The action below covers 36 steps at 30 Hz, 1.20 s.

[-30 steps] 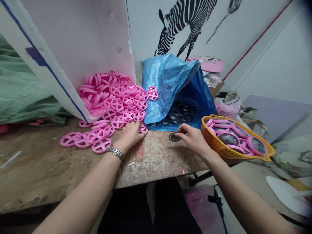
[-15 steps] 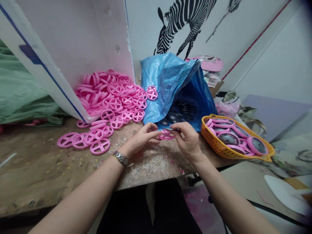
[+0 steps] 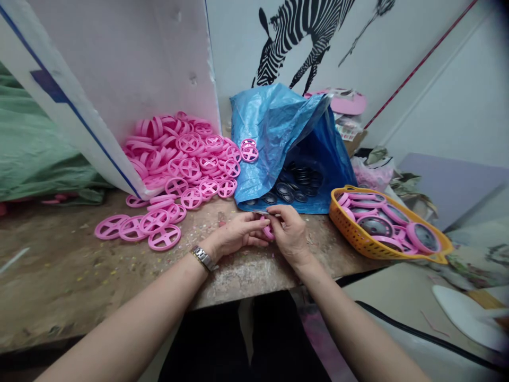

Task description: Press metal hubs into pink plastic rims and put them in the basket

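Here are both hands, fingertips together over the surface [image 3: 131,284]: the left hand [image 3: 238,232] pinches a pink wheel [image 3: 269,232], the right hand [image 3: 292,233] a thin disc [image 3: 260,213], almost edge-on at the wheel's far rim. Wheel between them, neither hand clearly nearer; blue bag [image 3: 258,119] just beyond, yellow basket [image 3: 350,237] to the right.

The single view looks out from the person's head, facing forward and steeply down over the workbench [image 3: 119,286]. It sits close, about arm's reach above the left hand [image 3: 240,233] and right hand [image 3: 292,233], which lie just below centre. The person's dark-clad legs [image 3: 242,339] enter at 6 o'clock, the white box wall [image 3: 131,69] stands at 10, the zebra picture [image 3: 296,37] at 12 to 1, and the yellow basket [image 3: 350,233] between 3 and 4.
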Each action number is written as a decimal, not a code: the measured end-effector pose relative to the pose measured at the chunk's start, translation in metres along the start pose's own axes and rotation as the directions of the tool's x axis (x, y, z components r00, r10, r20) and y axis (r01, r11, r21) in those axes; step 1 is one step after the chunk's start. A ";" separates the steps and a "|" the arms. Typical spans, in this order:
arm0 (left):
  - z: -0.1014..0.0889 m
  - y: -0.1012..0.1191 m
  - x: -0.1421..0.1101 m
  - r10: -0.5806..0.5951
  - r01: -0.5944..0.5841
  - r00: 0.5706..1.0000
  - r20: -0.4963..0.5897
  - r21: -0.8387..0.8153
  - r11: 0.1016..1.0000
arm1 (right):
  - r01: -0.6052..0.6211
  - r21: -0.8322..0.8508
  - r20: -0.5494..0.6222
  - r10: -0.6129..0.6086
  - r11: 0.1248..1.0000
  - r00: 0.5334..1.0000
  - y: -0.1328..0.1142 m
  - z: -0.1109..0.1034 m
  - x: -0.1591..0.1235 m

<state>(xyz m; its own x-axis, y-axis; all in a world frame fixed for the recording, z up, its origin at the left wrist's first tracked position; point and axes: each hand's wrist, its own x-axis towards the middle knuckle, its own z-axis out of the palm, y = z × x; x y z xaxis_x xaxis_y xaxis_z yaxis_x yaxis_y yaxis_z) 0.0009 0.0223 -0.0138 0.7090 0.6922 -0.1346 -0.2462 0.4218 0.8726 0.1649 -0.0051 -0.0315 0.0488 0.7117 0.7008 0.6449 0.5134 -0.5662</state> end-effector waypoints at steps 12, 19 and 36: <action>-0.010 0.007 0.000 -0.007 -0.010 0.993 -0.116 -0.141 0.990 | 0.083 -0.023 -0.048 -0.084 0.996 0.995 -0.002 -0.014 -0.001; -0.010 0.007 0.000 -0.017 0.012 0.999 -0.043 -0.128 0.992 | 0.289 -0.088 0.094 -0.281 0.953 0.955 -0.001 -0.021 -0.004; 0.000 0.004 0.000 0.114 -0.103 0.985 -0.127 0.095 0.990 | 0.156 -0.054 0.087 -0.151 0.986 0.985 -0.012 -0.029 -0.016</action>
<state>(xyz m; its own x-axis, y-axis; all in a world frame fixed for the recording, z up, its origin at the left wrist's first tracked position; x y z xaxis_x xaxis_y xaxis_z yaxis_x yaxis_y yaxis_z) -0.0003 0.0242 -0.0104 0.5868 0.8045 -0.0922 -0.2538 0.2908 0.9225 0.1782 -0.0366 -0.0230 -0.1160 0.6647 0.7380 0.6845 0.5919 -0.4255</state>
